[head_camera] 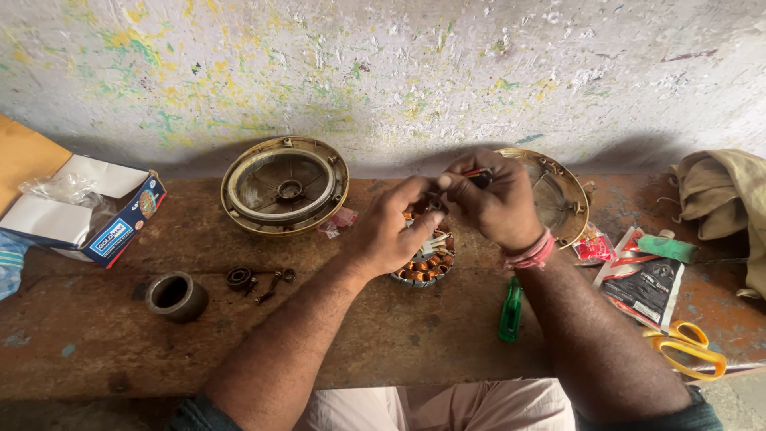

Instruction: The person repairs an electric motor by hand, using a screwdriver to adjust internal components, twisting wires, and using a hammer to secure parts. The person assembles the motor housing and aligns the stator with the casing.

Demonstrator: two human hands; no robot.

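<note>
both hands over the copper-wound stator [423, 267] at mid-bench: left hand [391, 231] pinching wire ends above it, right hand [495, 203] clamped on a small dark-and-red piece [479, 174], can't tell what, and the hands hide most of the stator. around it: round brass-rimmed cover [285, 185] back left, second cover [558, 195] behind the right wrist, grey ring [175, 295] and small bearing parts [259, 279] left, open cardboard box [84, 211] far left, green tool [511, 311], dark pouch [646, 283], yellow scissors [690, 347], cloth [726, 199] right. worn rusty-brown bench [104, 343], paint-flecked white wall [399, 72] behind.
</note>
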